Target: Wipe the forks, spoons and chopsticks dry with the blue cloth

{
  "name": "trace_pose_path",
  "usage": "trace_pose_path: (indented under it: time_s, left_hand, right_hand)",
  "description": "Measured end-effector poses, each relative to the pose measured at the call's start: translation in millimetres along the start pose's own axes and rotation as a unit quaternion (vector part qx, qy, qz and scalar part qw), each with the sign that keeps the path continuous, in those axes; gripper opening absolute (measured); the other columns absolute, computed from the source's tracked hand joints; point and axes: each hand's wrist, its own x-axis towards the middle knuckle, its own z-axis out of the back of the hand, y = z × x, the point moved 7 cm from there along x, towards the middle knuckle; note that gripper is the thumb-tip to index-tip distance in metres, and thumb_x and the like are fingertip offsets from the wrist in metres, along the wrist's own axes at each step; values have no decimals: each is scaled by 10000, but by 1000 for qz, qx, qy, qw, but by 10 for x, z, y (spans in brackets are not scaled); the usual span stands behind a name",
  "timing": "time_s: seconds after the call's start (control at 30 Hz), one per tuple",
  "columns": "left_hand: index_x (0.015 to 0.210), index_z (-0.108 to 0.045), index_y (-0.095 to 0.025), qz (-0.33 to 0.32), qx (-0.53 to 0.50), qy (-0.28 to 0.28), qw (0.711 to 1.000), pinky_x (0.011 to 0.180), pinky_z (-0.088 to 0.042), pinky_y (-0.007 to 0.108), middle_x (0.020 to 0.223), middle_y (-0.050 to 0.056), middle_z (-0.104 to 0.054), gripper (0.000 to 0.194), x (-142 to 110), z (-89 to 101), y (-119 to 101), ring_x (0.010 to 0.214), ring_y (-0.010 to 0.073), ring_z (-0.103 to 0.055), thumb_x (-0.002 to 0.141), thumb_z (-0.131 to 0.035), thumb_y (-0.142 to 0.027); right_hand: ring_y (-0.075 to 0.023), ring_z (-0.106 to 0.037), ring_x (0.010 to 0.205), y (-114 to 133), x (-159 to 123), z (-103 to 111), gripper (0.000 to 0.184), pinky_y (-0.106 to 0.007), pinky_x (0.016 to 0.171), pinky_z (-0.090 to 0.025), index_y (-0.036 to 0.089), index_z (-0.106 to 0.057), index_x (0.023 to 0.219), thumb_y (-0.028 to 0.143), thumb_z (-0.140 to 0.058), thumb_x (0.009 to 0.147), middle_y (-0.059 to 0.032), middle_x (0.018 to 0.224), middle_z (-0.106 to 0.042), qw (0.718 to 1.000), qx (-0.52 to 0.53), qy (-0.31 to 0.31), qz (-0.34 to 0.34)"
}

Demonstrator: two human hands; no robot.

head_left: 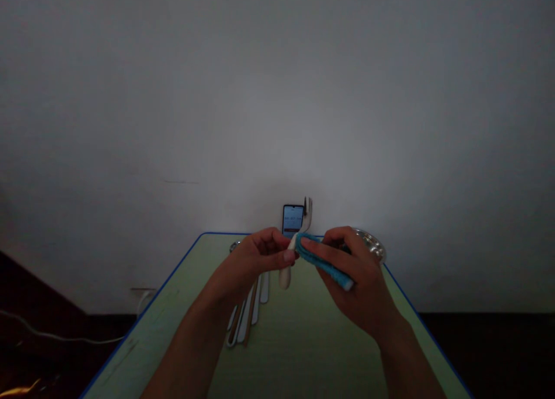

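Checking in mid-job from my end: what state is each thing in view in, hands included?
Left hand: closed on the fork.
Right hand: gripping the cloth.
Fork: held up, tines on top, slightly tilted.
Cloth: folded, against the fork.
Phone: upright, screen lit.
Cutlery: lying loosely bunched on the table.
Metal dish: partly hidden behind the right hand; contents can't be told.

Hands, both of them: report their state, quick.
Left hand: closed on the fork's pale handle.
Right hand: closed on the blue cloth, held against the fork.
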Motion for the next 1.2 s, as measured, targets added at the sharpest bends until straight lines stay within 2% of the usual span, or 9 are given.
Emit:
trace_pose_path:
  time_s: [0.43, 1.2]
  left_hand:
    - [700, -596, -148, 15, -16, -30, 999, 595, -367, 214, 666, -27, -597, 226, -4, 20, 5, 612, 90, -521, 602, -784, -225]
    - [727, -602, -147, 10, -67, -18, 998, 565, -397, 178, 690, -24, -623, 245, 18, 29, 26, 615, 81, -558, 600, -798, -222]
  right_hand:
    - [-164, -475, 890, -3, 16, -40, 539, -329, 729, -446, 334, -535, 1210, 37, -527, 760, -37, 980, -456, 999, 19, 43, -8]
    - [-145, -455, 853, 47, 22, -57, 528, -307, 728, -423, 312, -537, 1211, 27, -528, 766, -23, 946, -454, 996, 60, 68, 0]
